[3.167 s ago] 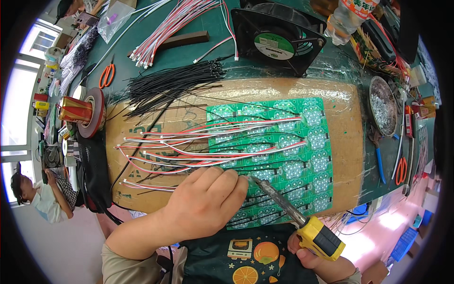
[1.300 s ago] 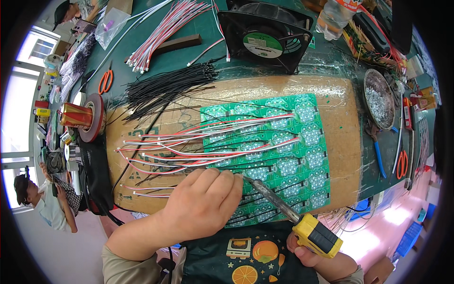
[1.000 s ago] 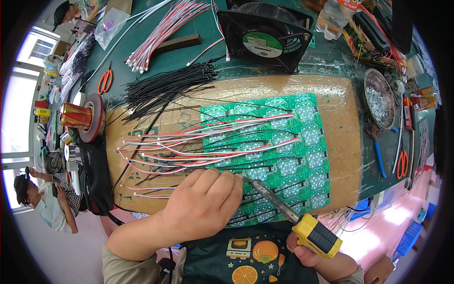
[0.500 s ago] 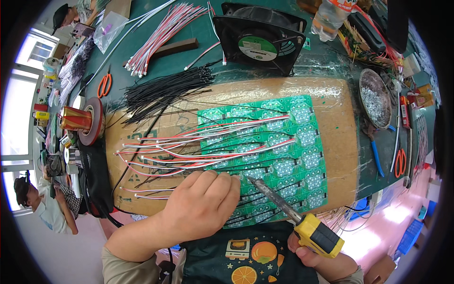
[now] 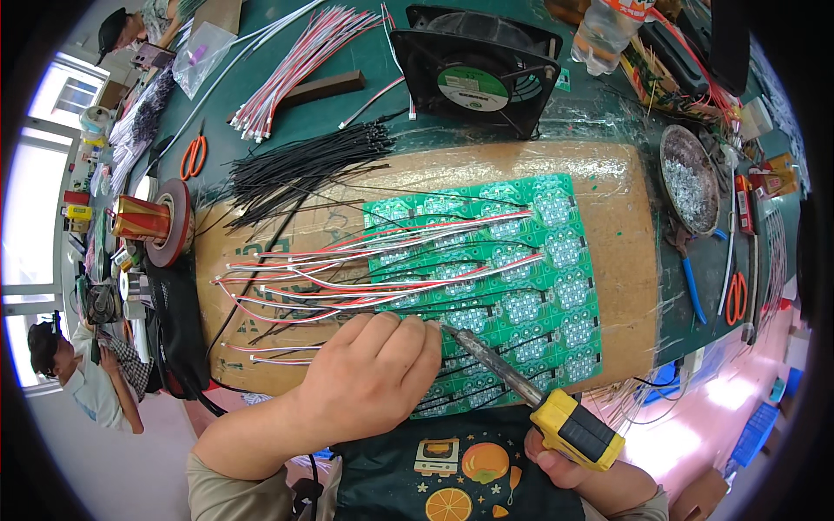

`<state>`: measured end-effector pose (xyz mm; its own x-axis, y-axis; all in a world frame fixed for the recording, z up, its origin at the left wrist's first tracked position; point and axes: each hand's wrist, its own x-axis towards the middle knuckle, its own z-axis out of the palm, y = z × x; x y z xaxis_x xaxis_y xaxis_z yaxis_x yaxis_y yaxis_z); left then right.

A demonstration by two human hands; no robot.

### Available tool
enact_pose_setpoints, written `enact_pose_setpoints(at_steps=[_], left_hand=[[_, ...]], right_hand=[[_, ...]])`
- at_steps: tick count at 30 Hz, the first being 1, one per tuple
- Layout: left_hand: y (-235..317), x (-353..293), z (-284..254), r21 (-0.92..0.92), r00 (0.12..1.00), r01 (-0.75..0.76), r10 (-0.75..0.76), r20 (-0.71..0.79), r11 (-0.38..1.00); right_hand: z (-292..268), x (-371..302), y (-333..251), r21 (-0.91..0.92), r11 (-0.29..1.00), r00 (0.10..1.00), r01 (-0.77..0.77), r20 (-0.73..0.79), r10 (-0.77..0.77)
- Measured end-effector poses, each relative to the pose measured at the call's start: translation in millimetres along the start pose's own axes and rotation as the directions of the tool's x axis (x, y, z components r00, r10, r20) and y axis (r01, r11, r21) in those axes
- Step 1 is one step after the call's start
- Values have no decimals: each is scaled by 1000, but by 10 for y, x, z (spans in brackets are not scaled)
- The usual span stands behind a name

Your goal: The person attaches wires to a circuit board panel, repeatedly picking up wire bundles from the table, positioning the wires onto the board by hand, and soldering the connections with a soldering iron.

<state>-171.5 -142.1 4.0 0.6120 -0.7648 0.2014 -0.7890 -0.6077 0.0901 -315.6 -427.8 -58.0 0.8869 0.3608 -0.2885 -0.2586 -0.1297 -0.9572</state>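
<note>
A green panel of circuit boards [image 5: 569, 286] lies on a cardboard sheet [image 5: 617, 191]. Over its lower left part, my left hand [image 5: 373, 369] is closed in a pinch; red-and-white cables [image 5: 282, 358] with small white plugs run in under its fingers, which hide the pinched ends. From the right, my right hand [image 5: 556, 460] grips a yellow-and-black soldering iron [image 5: 578, 430]. Its tip meets the panel right beside my left fingertips. Further red-and-white cables [image 5: 382, 295] and thin black wires [image 5: 452, 378] stretch across the panel.
Behind the panel lie a bundle of black wires [image 5: 304, 169] and a black fan [image 5: 473, 69]. A metal dish [image 5: 691, 182] with silvery bits and blue-handled pliers [image 5: 692, 291] are at right. A solder spool [image 5: 178, 221] stands at left. Two other people are at the far left.
The soldering iron's tip has shifted slightly left, closer to my left fingertips, and its yellow body moved a little left too. My left hand stays nearly where it was.
</note>
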Motion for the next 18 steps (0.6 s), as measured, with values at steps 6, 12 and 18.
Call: enact_pose_setpoints(at_steps=[6, 12, 18], left_hand=[[4, 6, -9, -4, 1000, 3, -3, 7, 1000], [29, 40, -38, -31, 999, 22, -21, 37, 999], [18, 26, -76, -54, 998, 22, -19, 56, 998]], right_hand=[[-19, -86, 94, 22, 999, 999, 31, -37, -30], [-59, -93, -33, 197, 978, 989, 63, -146, -34], [-330, 28, -286, 279, 952, 923, 127, -385, -10]])
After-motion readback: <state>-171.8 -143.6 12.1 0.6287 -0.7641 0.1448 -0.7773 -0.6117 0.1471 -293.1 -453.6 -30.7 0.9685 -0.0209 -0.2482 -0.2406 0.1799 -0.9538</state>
